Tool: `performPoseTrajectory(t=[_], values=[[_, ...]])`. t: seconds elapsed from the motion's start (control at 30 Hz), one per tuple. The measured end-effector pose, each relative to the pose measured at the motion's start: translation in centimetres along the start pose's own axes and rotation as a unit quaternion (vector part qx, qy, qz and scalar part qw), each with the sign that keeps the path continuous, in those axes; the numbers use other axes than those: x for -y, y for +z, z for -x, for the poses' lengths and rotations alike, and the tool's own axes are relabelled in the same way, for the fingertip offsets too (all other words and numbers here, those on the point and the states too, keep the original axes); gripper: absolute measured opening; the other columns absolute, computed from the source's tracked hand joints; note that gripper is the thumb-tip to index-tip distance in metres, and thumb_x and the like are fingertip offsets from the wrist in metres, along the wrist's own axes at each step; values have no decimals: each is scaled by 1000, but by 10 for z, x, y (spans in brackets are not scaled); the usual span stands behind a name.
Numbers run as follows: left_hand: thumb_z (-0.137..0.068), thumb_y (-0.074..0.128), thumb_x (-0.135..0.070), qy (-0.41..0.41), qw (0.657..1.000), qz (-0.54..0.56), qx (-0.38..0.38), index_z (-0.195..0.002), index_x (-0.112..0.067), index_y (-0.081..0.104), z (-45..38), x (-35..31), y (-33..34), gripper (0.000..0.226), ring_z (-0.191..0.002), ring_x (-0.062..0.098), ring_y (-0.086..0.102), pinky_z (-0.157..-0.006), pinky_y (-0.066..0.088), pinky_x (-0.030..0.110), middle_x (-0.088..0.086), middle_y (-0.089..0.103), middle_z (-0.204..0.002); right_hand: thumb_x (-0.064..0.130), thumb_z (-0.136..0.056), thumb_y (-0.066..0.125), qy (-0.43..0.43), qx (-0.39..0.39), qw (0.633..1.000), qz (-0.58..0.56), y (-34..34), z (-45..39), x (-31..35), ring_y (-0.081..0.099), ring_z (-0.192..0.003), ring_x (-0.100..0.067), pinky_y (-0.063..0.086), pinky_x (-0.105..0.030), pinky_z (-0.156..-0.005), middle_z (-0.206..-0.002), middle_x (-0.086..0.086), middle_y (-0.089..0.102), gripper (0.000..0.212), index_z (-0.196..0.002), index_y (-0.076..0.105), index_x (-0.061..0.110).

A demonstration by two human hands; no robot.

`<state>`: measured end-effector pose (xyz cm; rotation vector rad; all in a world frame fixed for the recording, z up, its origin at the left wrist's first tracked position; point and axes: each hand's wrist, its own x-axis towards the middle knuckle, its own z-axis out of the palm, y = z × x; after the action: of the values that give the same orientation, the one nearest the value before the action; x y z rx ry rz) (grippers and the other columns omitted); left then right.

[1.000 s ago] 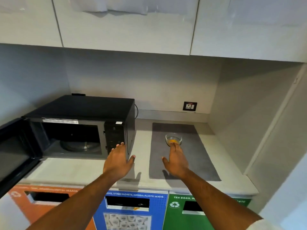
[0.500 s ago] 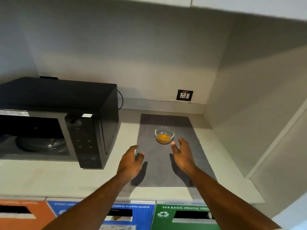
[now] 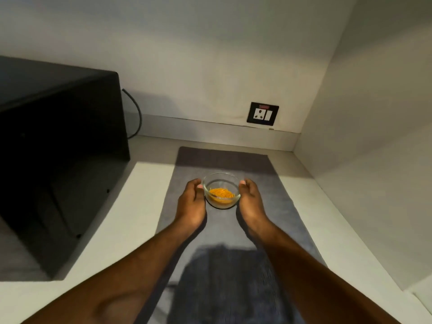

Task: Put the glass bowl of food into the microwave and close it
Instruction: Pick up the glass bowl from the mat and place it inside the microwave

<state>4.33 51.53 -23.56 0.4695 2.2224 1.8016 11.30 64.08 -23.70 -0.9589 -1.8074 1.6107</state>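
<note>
A small glass bowl with orange food in it stands on a grey mat on the counter. My left hand cups the bowl's left side and my right hand cups its right side, both thumbs at the rim. The bowl still rests on the mat. At the left stands the black microwave; only its top and right side show, and its door and opening are out of view.
The pale counter runs between the mat and the microwave. A side wall stands close on the right. A wall socket sits behind the mat, and a cable hangs behind the microwave.
Both hands have moved forward from in front of the bowl and closed around its two sides. The view has come closer and turned right, so the microwave's open front is lost from view.
</note>
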Motion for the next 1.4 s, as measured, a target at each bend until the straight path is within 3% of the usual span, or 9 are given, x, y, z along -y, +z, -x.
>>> performPoseTrajectory(t=[0.17,0.3,0.5,0.6,0.73,0.97,1.1,1.23,1.4], values=[[-104,40,-30,-42,995,90,-1,-135,-20,51,-31,2,16,34,-122,23,55,-108,42,37,6,58,-135,30,-102,51,9,8,992,-126,12,-38,-11,61,-125,-23,43,-46,-115,-134,-9,65,35,-133,59,15],[-92,53,-40,-63,983,167,28,-101,-35,66,-52,11,30,17,-113,25,65,-105,50,53,5,70,-118,14,-103,50,23,6,977,-214,19,-52,-6,66,-122,-32,47,-43,-112,-128,-22,69,37,-135,56,-4],[-103,41,-19,-45,981,189,6,-113,-12,64,-55,1,45,26,-113,21,67,-108,48,43,9,72,-118,3,-102,48,28,-38,961,-272,29,-59,-5,71,-98,-31,58,-31,-92,-107,-24,71,31,-127,60,-12],[-105,37,-18,-50,980,194,7,-113,-7,64,-52,-3,46,30,-112,24,67,-107,49,42,14,71,-118,0,-100,48,16,-54,958,-282,29,-51,-5,70,-95,-31,58,-30,-90,-114,-31,69,31,-126,59,-15],[-105,38,-19,-46,979,197,10,-110,-12,64,-39,-6,42,28,-111,22,68,-106,50,42,11,72,-116,2,-100,50,16,-70,958,-278,27,-32,-1,68,-114,-40,51,-46,-107,-121,-32,69,25,-118,65,-7],[-104,40,-18,-43,977,211,8,-101,-19,64,27,-30,14,25,-112,27,68,-104,52,47,11,72,-116,5,-99,54,26,-64,961,-269,9,36,19,69,-113,-37,49,-50,-109,-118,-26,72,21,-113,68,-3],[-98,43,-30,-53,976,210,32,-97,-31,68,70,-44,-10,25,-110,29,69,-99,53,58,5,74,-114,11,-101,53,28,-48,967,-249,-3,93,40,72,-111,-28,51,-48,-108,-113,-15,77,22,-111,71,6],[-105,36,-18,-31,985,169,21,-102,-23,63,121,-84,-47,27,-113,21,66,-106,50,46,7,72,-119,12,-102,51,24,-33,974,-225,-10,153,73,73,-109,-23,52,-45,-107,-110,-9,78,23,-112,72,11],[-104,36,-13,-31,988,152,2,-98,-27,63,174,-116,-97,31,-114,22,65,-107,49,48,5,72,-117,18,-102,53,26,-19,981,-191,-6,220,114,73,-104,-18,53,-44,-105,-104,-2,79,21,-105,73,20]])
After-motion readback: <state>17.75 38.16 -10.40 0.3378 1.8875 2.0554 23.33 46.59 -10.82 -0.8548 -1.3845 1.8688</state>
